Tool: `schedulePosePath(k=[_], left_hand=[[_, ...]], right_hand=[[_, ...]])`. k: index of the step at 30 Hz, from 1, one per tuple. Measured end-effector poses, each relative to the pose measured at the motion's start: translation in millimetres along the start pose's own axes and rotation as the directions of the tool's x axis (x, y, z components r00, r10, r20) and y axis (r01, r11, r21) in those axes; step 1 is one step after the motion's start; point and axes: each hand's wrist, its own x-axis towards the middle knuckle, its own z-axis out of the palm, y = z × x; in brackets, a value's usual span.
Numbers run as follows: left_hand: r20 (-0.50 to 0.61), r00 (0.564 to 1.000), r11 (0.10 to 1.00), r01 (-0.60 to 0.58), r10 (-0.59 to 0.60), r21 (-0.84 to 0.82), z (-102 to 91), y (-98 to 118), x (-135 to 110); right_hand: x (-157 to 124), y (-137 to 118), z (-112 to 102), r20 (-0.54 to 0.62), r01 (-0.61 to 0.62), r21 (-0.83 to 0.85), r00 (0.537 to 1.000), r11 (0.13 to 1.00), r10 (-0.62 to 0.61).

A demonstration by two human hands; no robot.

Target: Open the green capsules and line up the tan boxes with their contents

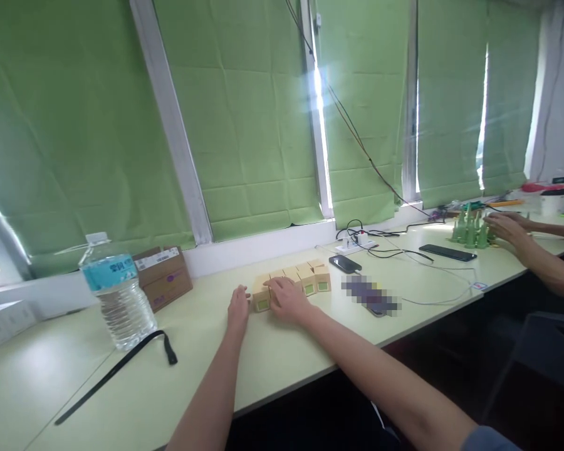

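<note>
Small tan cardboard boxes (pixel 319 279), with green patches on their fronts, stand close together in a row on the table. My right hand (pixel 289 302) lies over the left part of this row. Its fingers reach across the top and its thumb is at the front, closed round a box that it partly covers. At the left end of the row is my left hand (pixel 238 308), upright on the table with its fingers stretched out. It is close beside the end box; whether it touches cannot be made out.
To the left are a water bottle (pixel 117 294), a brown carton (pixel 165 279) and a black strap (pixel 117 369). Phones (pixel 345 264) and cables lie to the right. Further right, another person's hand (pixel 510 228) is at green pointed pieces (pixel 470 230).
</note>
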Motion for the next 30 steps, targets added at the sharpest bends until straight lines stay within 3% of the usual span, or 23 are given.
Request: schedulePosePath(k=[3,10,15,19,21,23,26,28,30], left_hand=[[0.115,0.993,0.999,0.038,-0.038,0.000,-1.7,-15,-4],[0.225,0.967,0.989,0.137,-0.121,-0.057,-0.9,-18,1],[0.353,0.926,0.968,0.198,-0.133,-0.155,-11.5,-15,2],[0.428,0.896,0.925,0.258,-0.121,-0.278,-16.7,-6,-3],[0.457,0.883,0.872,0.301,-0.102,-0.387,-16.7,1,-8],[0.481,0.872,0.816,0.342,-0.091,-0.466,-16.4,11,-13],[0.540,0.837,0.750,0.412,-0.087,-0.517,-17.3,24,-20],[0.589,0.804,0.727,0.450,-0.077,-0.519,-18.0,28,-22],[0.600,0.795,0.742,0.454,-0.088,-0.494,-16.8,27,-21]], right_hand=[[-9,7,-6,0.005,0.042,-0.001,0.999,0.999,-0.042],[-9,20,-13,0.003,-0.166,0.061,0.986,0.984,0.166],[-6,17,-14,-0.068,-0.138,0.131,0.987,0.982,0.148],[-7,11,-21,-0.117,-0.088,0.305,0.985,0.948,0.129],[-10,10,-24,-0.044,-0.129,0.440,0.985,0.889,0.165],[-13,12,-26,0.106,-0.231,0.562,0.972,0.794,0.208],[-16,15,-27,0.392,-0.416,0.630,0.899,0.656,0.193],[-15,15,-28,0.503,-0.471,0.611,0.852,0.637,0.148],[-14,14,-28,0.531,-0.466,0.584,0.839,0.664,0.121]])
